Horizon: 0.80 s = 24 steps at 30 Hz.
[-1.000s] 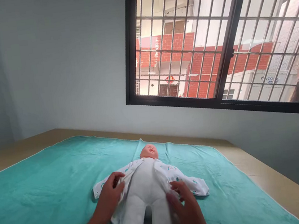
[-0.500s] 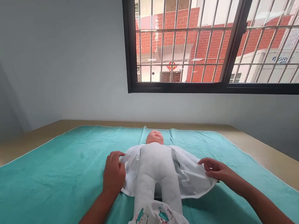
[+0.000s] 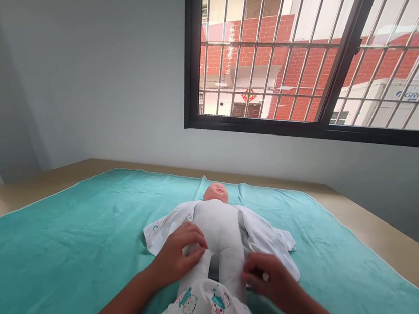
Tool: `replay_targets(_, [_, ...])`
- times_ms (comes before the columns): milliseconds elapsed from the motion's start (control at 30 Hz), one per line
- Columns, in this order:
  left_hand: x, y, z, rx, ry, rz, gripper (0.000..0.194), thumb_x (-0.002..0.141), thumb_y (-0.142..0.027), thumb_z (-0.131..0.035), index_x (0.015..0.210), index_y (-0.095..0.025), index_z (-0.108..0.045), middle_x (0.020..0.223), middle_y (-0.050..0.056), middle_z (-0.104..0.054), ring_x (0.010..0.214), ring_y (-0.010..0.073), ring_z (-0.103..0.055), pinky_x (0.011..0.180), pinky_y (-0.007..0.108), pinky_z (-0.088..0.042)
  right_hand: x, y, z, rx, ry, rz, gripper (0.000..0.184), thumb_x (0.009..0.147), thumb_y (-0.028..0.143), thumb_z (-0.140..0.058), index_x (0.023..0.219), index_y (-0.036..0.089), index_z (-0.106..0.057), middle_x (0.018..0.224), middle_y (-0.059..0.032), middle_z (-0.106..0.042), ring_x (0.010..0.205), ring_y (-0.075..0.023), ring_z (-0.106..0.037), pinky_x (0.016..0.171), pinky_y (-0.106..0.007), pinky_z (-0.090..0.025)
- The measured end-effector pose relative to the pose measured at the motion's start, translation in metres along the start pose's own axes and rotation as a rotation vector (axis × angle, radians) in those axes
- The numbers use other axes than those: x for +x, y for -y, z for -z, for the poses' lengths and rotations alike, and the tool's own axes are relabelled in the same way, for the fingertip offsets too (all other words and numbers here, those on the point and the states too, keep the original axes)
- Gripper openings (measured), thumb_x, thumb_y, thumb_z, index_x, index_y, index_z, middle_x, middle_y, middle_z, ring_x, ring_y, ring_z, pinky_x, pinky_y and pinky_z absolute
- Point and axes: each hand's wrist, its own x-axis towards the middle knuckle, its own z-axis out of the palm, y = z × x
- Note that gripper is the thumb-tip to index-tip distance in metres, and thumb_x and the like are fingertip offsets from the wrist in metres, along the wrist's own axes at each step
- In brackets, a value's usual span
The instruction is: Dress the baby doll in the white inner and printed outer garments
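Observation:
A baby doll (image 3: 217, 222) with a white cloth body lies on its back, head away from me. A white jacket (image 3: 262, 232) is spread open under it, sleeves out to both sides. White printed pants (image 3: 213, 309) with green and red animal figures cover its lower legs. My left hand (image 3: 181, 252) is over the doll's hip and thigh on the left, fingers loosely bent, thumb apart, holding nothing. Beside the thigh on the right is my right hand (image 3: 270, 277), fingers curled and a gap showing between them and the thumb; I see nothing in it.
A turquoise blanket (image 3: 72, 255) lies under everything on a wooden surface (image 3: 361, 209). Behind it rises a grey wall (image 3: 109, 88) with a dark-framed, barred window (image 3: 265, 114) at the upper right.
Both hands have let go of the jacket's sides and moved inward to the doll's thighs. The jacket edges now lie loose on the blanket. The view has shifted slightly.

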Motion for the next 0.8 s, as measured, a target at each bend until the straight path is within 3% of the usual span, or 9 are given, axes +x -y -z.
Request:
replay_targets(67, [-0.001,-0.014,-0.004,-0.013,0.091,-0.078,0.013,0.085,-0.026,-0.058,0.079,-0.022,-0.068,0.090,0.004,-0.068,0.092,0.0208,-0.058,0.092,0.036,-0.043,-0.004,0.010,-0.015,-0.038,0.043,0.178,0.036,0.083,0.048,-0.063,0.062,0.019,-0.062,0.068,-0.0021,-0.058,0.062,-0.0136,-0.050,0.057,-0.026,-0.037])
replay_targets(167, [-0.002,-0.026,-0.012,-0.038,0.178,-0.123,0.017,0.087,-0.030,-0.057,0.076,-0.023,-0.068,0.082,0.003,-0.068,0.087,0.0197,-0.059,0.100,0.039,-0.038,-0.004,0.014,-0.022,-0.138,0.112,0.357,0.042,0.082,0.059,-0.060,0.064,0.022,-0.066,0.074,-0.0033,-0.062,0.072,-0.0162,-0.057,0.066,-0.027,-0.041])
replay_targets(333, [-0.004,-0.026,-0.019,-0.016,0.234,-0.134,0.028,0.090,-0.034,-0.053,0.067,-0.021,-0.063,0.074,0.001,-0.066,0.079,0.0164,-0.059,0.108,0.039,-0.030,0.000,0.010,-0.018,-0.319,0.223,0.457,0.034,0.090,0.050,-0.055,0.070,0.025,-0.065,0.075,0.0015,-0.063,0.073,-0.0128,-0.056,0.069,-0.025,-0.037])
replay_targets(433, [-0.003,-0.026,-0.019,-0.016,0.278,-0.136,0.037,0.091,-0.038,-0.052,0.059,-0.019,-0.057,0.068,0.000,-0.064,0.078,0.0149,-0.058,0.108,0.038,-0.027,-0.004,0.008,-0.021,-0.316,0.177,0.498,0.028,0.092,0.037,-0.054,0.069,0.021,-0.057,0.071,0.0017,-0.062,0.068,-0.0118,-0.053,0.066,-0.025,-0.035])
replay_targets(567, [-0.001,-0.031,-0.016,-0.046,0.354,-0.085,0.042,0.094,-0.040,-0.048,0.058,-0.018,-0.054,0.068,-0.001,-0.063,0.078,0.0136,-0.057,0.111,0.036,-0.020,-0.009,0.005,-0.028,-0.303,-0.034,0.227,0.021,0.094,0.031,-0.045,0.076,0.020,-0.050,0.070,-0.0011,-0.059,0.062,-0.0133,-0.048,0.059,-0.025,-0.035])
replay_targets(700, [0.000,-0.038,-0.009,-0.163,0.458,-0.001,0.035,0.085,-0.044,-0.062,0.060,-0.019,-0.055,0.071,-0.004,-0.061,0.084,0.0153,-0.058,0.115,0.036,-0.011,-0.005,0.005,-0.031,-0.068,-0.216,-0.061,0.028,0.093,0.040,-0.046,0.072,0.020,-0.045,0.066,0.0012,-0.051,0.063,-0.0135,-0.044,0.059,-0.025,-0.035])
replay_targets(800, [0.000,-0.036,-0.003,-0.282,0.497,0.127,0.031,0.072,-0.044,-0.074,0.066,-0.020,-0.055,0.075,-0.005,-0.055,0.089,0.0179,-0.057,0.117,0.038,-0.006,0.000,0.009,-0.028,0.142,-0.214,-0.176,0.036,0.085,0.048,-0.057,0.068,0.020,-0.042,0.063,0.0042,-0.040,0.062,-0.0118,-0.037,0.057,-0.024,-0.031])
